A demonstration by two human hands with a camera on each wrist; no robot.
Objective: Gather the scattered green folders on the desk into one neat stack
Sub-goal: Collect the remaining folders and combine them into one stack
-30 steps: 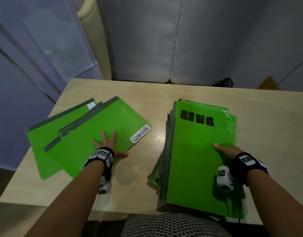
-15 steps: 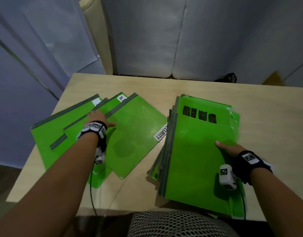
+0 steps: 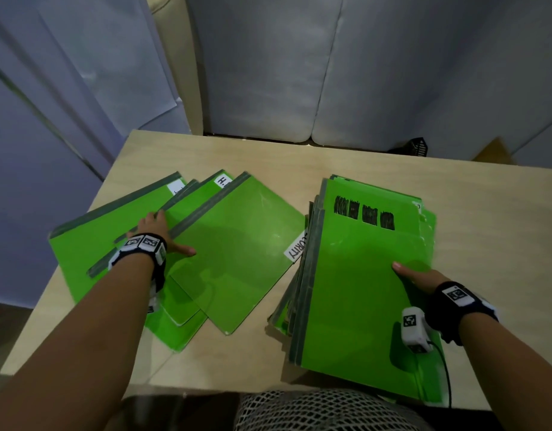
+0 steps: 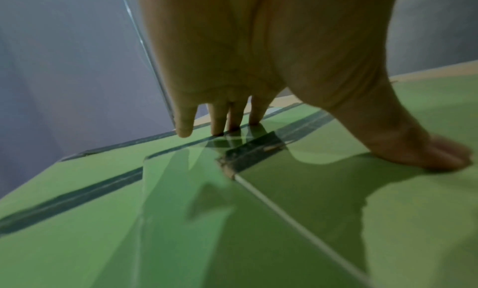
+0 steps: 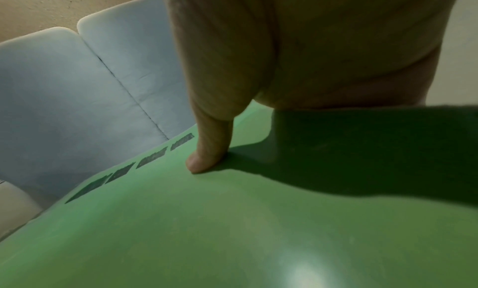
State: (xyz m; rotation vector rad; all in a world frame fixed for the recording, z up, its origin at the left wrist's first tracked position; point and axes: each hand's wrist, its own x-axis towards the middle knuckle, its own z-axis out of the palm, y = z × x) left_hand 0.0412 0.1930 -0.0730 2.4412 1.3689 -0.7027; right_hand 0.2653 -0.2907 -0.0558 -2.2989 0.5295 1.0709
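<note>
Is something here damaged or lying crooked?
Yes. The loose folders under the left hand lie fanned and skewed, not squared. One dark spine corner looks frayed. The right stack has uneven edges too.

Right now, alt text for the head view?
Left hand presses flat on fanned green folders beside a taller green stack, which the right hand steadies, on a light wooden desk.

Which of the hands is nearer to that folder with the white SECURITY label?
Left. The left hand touches the SECURITY folder with its thumb; the right hand rests on the big stack beside it.
</note>
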